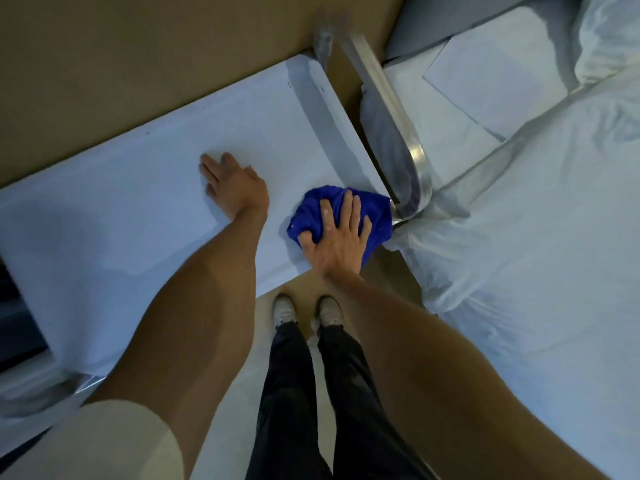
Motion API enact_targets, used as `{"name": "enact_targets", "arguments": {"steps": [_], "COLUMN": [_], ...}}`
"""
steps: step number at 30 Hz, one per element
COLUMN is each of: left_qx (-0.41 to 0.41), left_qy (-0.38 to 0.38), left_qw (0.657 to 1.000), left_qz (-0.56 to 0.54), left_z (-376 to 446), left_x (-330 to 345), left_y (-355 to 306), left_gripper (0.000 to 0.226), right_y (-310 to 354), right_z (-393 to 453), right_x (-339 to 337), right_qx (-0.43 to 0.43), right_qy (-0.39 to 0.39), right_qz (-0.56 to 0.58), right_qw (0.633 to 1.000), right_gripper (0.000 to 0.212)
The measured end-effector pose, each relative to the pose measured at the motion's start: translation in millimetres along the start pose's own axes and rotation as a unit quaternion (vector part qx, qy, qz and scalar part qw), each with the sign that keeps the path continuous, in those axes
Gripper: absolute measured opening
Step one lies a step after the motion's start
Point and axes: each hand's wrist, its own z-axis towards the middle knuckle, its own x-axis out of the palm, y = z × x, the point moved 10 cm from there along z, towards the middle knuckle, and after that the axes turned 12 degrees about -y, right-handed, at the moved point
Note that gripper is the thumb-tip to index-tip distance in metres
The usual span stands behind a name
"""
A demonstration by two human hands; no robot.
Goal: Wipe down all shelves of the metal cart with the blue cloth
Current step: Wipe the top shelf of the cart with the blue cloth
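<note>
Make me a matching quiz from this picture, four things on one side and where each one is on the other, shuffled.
Things:
1. left hand
2. right hand
3. cloth
4. shoes

Places:
A. on the floor, beside the shelf
B. flat on the bare shelf
C. pressing on the cloth
D. at the shelf corner by the metal post

Pairs: 1-B, 2-C, 3-D, 4-A

I see both hands on the cart's top shelf (138, 209): the left hand (235, 188) flat near its middle, the right hand (337, 237) on the cloth (377, 209) at the near right corner. The cart handle (391, 133) runs along the shelf's right end, with a bed (536, 271) beyond it. My 2 shoes (308, 311) stand on the floor just before the shelf's near edge.
</note>
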Motion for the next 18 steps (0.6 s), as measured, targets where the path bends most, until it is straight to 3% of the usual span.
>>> {"name": "enact_targets", "arguments": {"steps": [6, 12, 18], "left_qx": [0.033, 0.04, 0.041], "left_qy": [0.046, 0.047, 0.05], "left_qw": [0.998, 0.997, 0.997], "left_qz": [0.035, 0.041, 0.032], "left_z": [-100, -101, -98], "left_x": [3, 6, 8], "left_y": [42, 31, 31], "left_gripper": [0.055, 0.056, 0.056], "right_y": [-12, -51, -47], "right_z": [15, 38, -34], "right_x": [-11, -24, -9], "right_qx": [0.003, 0.037, 0.017], "right_qy": [-0.009, -0.039, -0.048], "right_qz": [-0.012, -0.004, 0.031], "right_qw": [1.0, 0.999, 0.998], "right_gripper": [0.072, 0.076, 0.073]}}
